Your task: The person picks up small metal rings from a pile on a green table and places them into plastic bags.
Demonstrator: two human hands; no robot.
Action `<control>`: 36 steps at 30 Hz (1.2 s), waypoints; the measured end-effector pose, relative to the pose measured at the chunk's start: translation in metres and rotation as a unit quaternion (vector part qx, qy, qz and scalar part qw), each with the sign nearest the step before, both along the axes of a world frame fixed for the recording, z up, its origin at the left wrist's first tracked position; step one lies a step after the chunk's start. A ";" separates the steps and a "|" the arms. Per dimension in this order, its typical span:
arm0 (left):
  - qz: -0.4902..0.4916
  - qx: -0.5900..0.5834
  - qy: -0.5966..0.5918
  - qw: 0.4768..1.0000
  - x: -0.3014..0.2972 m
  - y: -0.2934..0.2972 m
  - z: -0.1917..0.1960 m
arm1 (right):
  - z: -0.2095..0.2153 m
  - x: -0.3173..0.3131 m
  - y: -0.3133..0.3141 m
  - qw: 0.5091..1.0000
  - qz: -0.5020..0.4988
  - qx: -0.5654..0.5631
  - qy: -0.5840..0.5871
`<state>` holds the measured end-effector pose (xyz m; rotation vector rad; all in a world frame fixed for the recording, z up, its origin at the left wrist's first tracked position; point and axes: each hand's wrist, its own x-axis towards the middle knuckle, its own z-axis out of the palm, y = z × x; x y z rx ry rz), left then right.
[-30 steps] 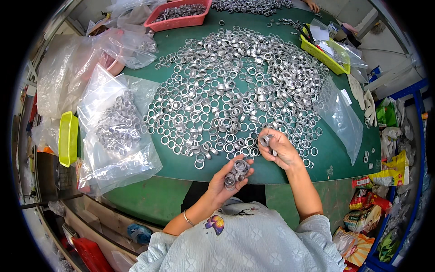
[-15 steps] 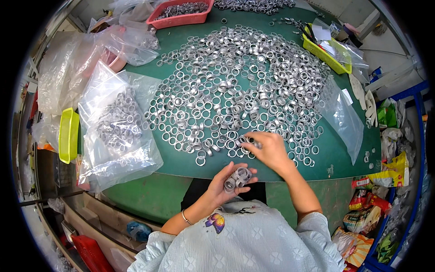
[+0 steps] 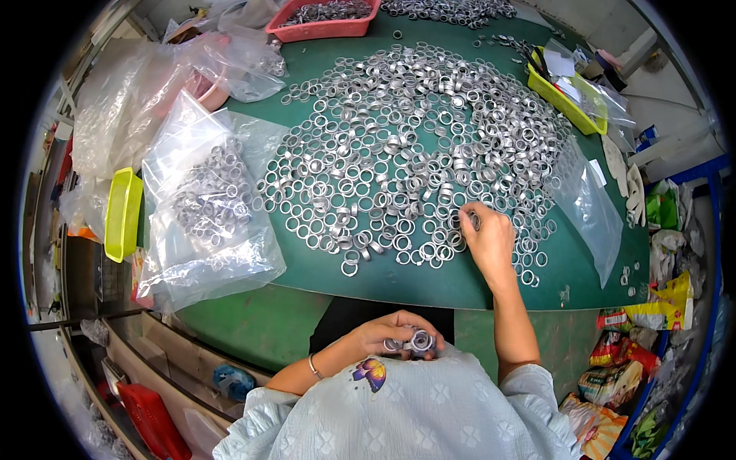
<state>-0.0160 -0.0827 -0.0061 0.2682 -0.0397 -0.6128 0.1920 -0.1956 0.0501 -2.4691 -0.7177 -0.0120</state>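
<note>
Hundreds of silver metal rings (image 3: pixel 399 146) lie spread over the green table (image 3: pixel 368 280) ahead of me, but let me sweep from the left. Far left, a yellow tray (image 3: pixel 123 215) sits at the edge. Beside it, a clear plastic bag (image 3: pixel 207 207) holds more rings. Far off, a red basket (image 3: pixel 326 19) carries another batch.

Near my chest, my left hand (image 3: pixel 395 335) is curled round a short stack of rings (image 3: pixel 418 341), fingers clenched, holding them tight against my blouse. I'd say that stack is the risk: it hangs off the table's near edge, so a loosened finger could drop rings into my lap or onto the floor.

Moving right, my right hand (image 3: pixel 487 238) rests on the near right side of the pile, fingertips pinched on what looks like one ring, though I cannot tell for sure. A careless drag there could scatter the neighbours. Far right, a second yellow tray (image 3: pixel 567 100) waits.
</note>
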 end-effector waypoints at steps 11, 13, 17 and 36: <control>0.029 0.005 0.070 0.997 -0.008 -0.004 0.003 | 0.015 0.000 -0.014 0.852 0.007 0.315 0.419; 0.058 0.000 0.144 0.988 -0.007 -0.001 0.007 | 0.020 -0.022 -0.014 0.823 0.028 0.368 0.432; 0.101 -0.089 0.138 0.981 0.003 0.000 0.009 | 0.019 -0.070 -0.012 0.829 0.143 0.386 0.378; 0.159 -0.107 0.177 0.965 -0.013 -0.001 -0.004 | -0.002 -0.071 0.012 0.929 0.229 0.263 0.125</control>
